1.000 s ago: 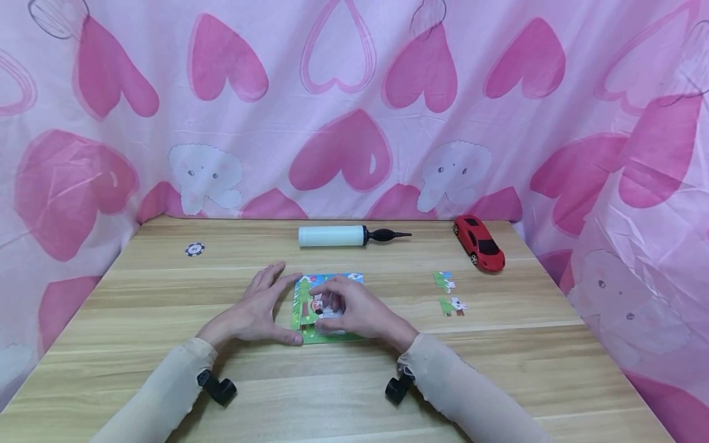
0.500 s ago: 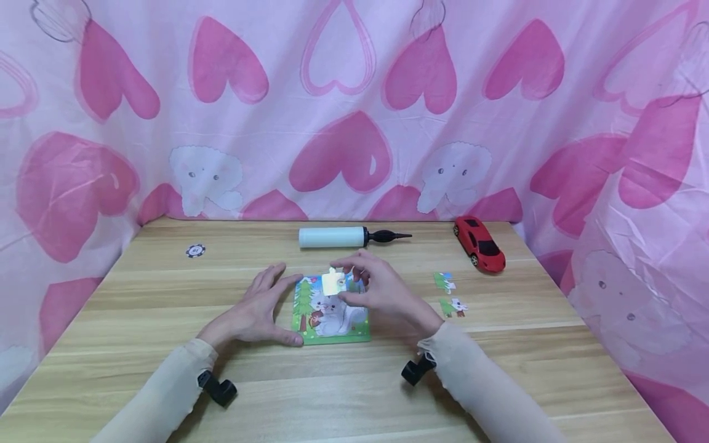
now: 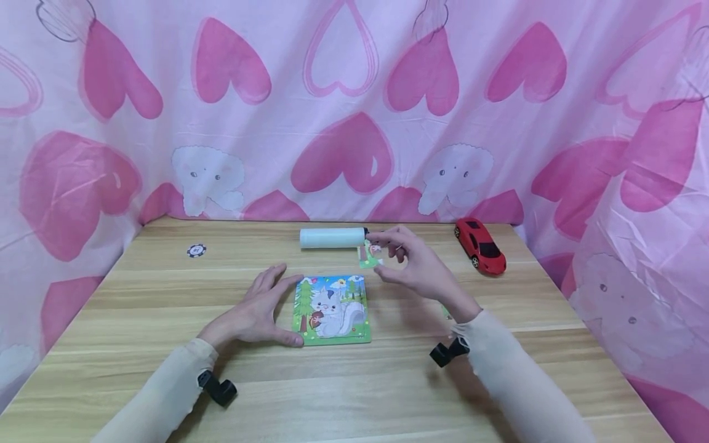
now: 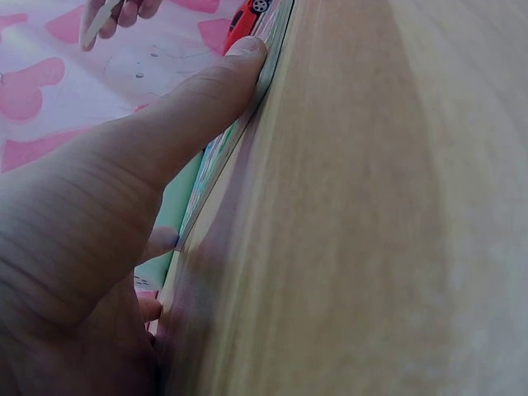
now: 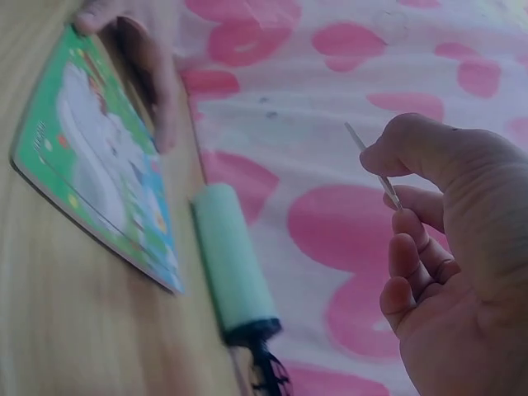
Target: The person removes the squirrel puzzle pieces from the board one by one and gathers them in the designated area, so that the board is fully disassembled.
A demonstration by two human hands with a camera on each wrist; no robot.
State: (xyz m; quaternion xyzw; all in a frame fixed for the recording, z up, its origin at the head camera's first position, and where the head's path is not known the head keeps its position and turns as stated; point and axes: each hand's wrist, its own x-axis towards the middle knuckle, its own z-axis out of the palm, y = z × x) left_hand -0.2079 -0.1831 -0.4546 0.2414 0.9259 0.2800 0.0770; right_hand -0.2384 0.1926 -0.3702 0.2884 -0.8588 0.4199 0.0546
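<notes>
A squirrel puzzle (image 3: 332,311) lies flat on a wood-grained bench (image 3: 310,394), its white animal set among green trees. A left hand (image 3: 252,311) frames the puzzle's left side, its fingers spread and relaxed, the thumb touching the near left corner and the index finger the far left one. Beyond the puzzle's far right corner, a right hand (image 3: 418,267) pinches a picture piece (image 3: 365,256) between thumb and fingers, seen edge-on in the right wrist view. A second piece (image 3: 446,312) peeks out beside the right wrist, to the puzzle's right. Behind the puzzle rests a pale hand pump (image 3: 332,238), its nozzle end largely covered by the right hand; a patterned chip (image 3: 196,250) sits far to the puzzle's left, a red toy car (image 3: 480,246) well to its right. A pink heart-print cloth (image 3: 340,154) hangs behind everything.
</notes>
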